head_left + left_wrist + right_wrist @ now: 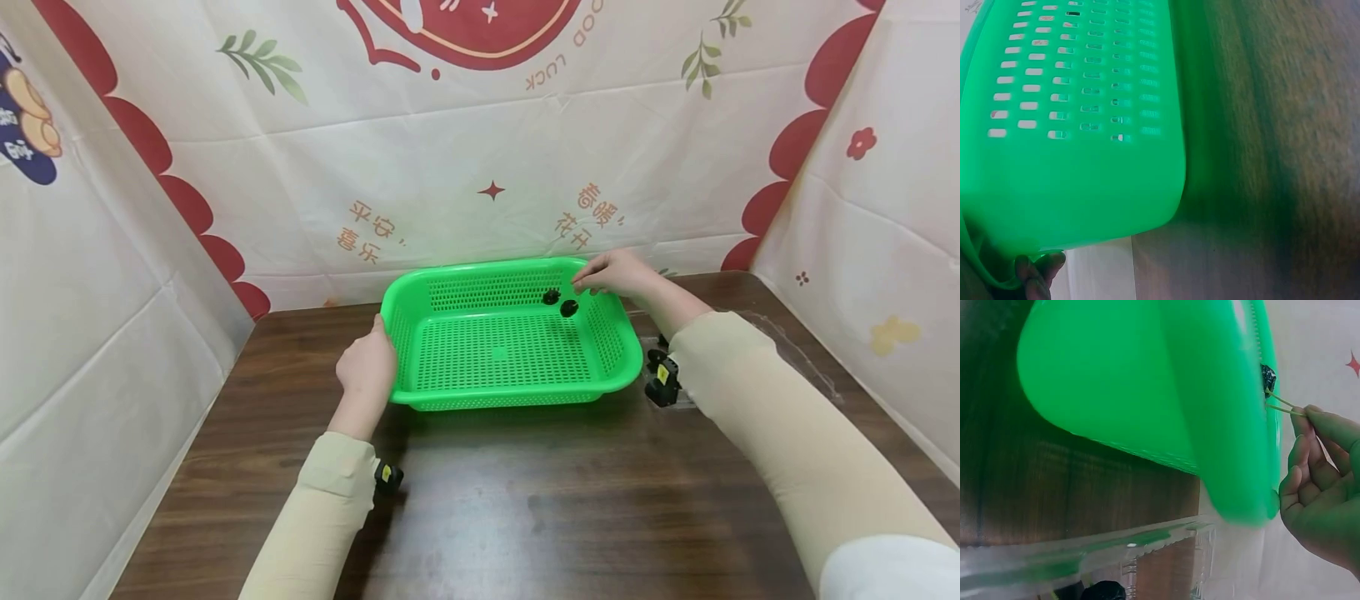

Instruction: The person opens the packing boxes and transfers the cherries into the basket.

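A green plastic basket (498, 389) with slotted walls stands on the table. My left hand (369, 362) grips its left rim; in the left wrist view the fingertips (1037, 275) curl over that rim. Above the basket's far right corner, my right hand (618, 275) pinches thin greenish stems (1285, 409) between thumb and finger. Two dark cherries, a left one (551, 297) and a right one (569, 308), hang from them inside the basket. In the right wrist view one dark cherry (1268, 380) shows past the rim, partly hidden.
A clear plastic box (806, 367) sits right of the basket, partly beneath my right forearm, with dark cherries (1104, 590) in it. The brown wooden table (480, 500) is bordered by a printed cloth (450, 142) at the back and sides.
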A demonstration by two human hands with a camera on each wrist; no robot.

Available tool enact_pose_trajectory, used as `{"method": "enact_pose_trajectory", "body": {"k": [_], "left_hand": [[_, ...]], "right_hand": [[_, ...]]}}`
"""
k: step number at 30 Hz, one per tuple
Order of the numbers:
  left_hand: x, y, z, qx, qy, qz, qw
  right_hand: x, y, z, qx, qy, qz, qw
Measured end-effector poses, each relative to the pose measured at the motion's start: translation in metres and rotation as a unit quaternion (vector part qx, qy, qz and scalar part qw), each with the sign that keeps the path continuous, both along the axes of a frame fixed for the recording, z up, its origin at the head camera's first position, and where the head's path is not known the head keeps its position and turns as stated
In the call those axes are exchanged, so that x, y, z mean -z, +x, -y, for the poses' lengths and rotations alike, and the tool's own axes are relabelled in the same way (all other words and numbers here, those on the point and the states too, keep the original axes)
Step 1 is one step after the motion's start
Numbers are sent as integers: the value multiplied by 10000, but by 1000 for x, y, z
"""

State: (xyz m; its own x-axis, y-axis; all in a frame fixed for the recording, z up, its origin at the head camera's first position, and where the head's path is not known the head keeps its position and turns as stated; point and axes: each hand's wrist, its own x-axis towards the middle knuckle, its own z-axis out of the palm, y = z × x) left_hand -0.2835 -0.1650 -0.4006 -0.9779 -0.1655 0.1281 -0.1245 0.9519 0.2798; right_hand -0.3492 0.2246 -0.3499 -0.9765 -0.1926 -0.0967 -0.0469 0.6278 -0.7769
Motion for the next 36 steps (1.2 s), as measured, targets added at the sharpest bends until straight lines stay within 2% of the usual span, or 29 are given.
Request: {"method": "enact_pose_trajectory", "body": {"k": [5, 9, 18, 23, 29, 36], "left_hand": [[0, -1, -1, 24, 28, -7, 10000], [0, -1, -1, 22, 39, -3, 10000], [-2, -1, 2, 33, 95, 63, 9999], [-3, -1, 2, 53, 92, 63, 9999], [-2, 0, 1, 46, 140, 63, 9999], [-1, 1, 0, 36, 141, 50, 9999]], "right_hand": [[-3, -7, 3, 108, 34, 71, 9999], [-4, -10, 5, 153, 281, 125, 9994], [-5, -11, 11, -38, 607, 358, 9975], [-6, -13, 19, -161, 923, 244, 9953], [-5, -10, 28, -124, 1024, 183, 9945], [-6, -7, 35, -41, 1613, 220, 9867]]}}
